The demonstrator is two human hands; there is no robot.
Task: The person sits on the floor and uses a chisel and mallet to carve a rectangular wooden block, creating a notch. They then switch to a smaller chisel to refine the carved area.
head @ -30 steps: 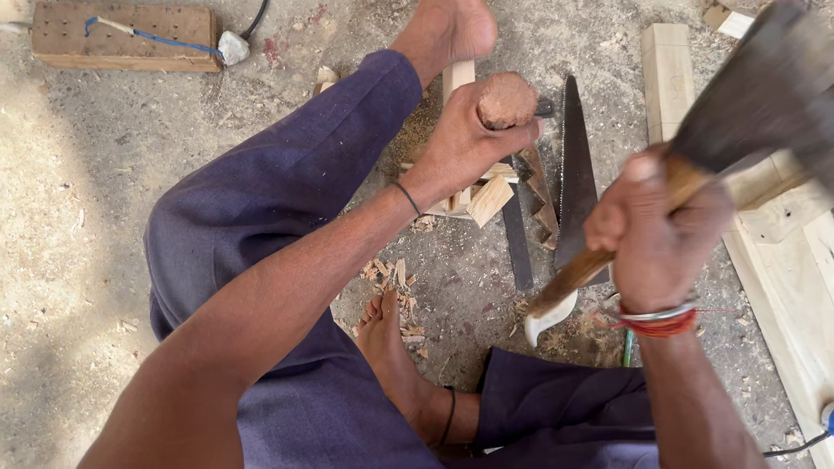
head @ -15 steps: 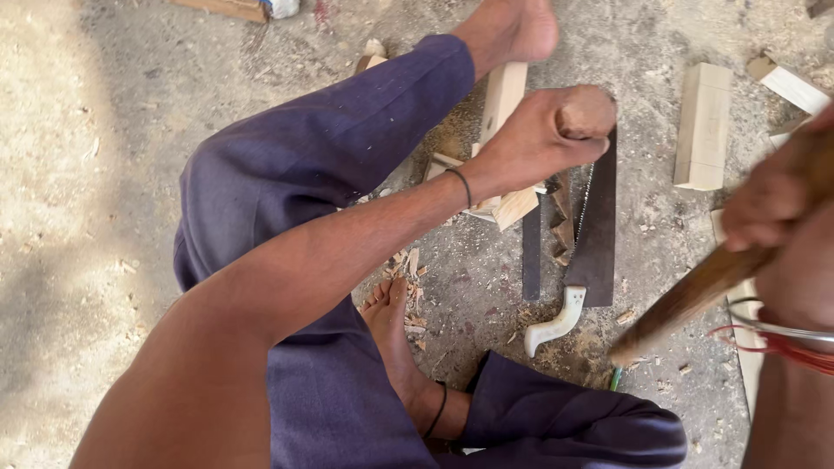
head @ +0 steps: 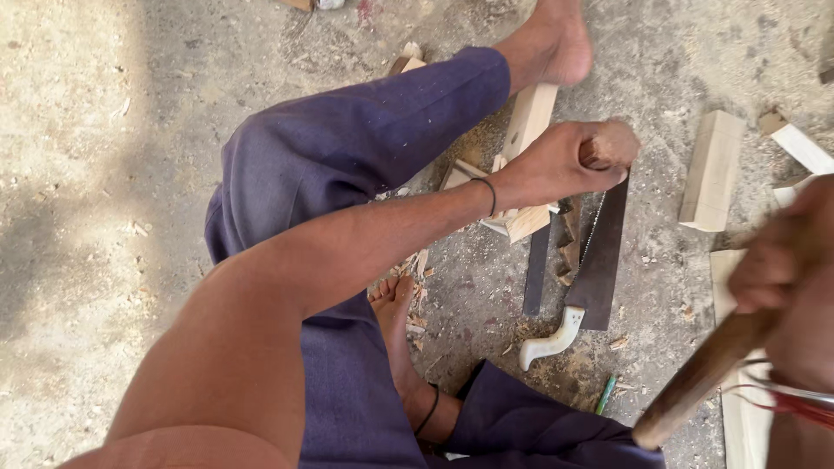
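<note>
My left hand grips the top of an upright wooden piece, held on end over a pale wood block on the ground. My right hand, blurred at the right edge, is closed around a brown wooden tool handle that slants down to the left; the tool's head is out of view. A handsaw with a white grip lies flat just right of the held piece, beside a dark flat bar.
I sit on a dusty concrete floor in purple trousers, one bare foot by the block, the other tucked under. Wood chips lie about. A pale wood block and offcuts lie at the right; a green pencil lies near my knee.
My right hand with the handle has swung up and out to the right, so the tool's head has left the view. The camera has shifted; my left hand keeps hold of the upright piece.
</note>
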